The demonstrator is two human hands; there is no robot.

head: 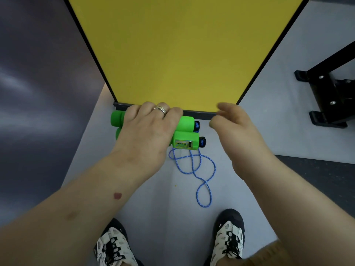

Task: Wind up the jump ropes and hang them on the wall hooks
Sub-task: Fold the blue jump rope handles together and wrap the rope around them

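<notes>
Two green foam jump-rope handles [184, 131] sit side by side in the left hand [146, 131], which grips them; the blue cord [199, 169] dangles in loose loops below, over the floor. The right hand [236, 129] hovers just right, fingers relaxed, holding nothing. Best catch the cord near the handles and wrap evenly.

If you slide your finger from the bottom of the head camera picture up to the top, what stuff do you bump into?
Shoes → loop of blue jump rope → green handles gripped by the left hand → black bottom edge of the board → yellow board.
</notes>
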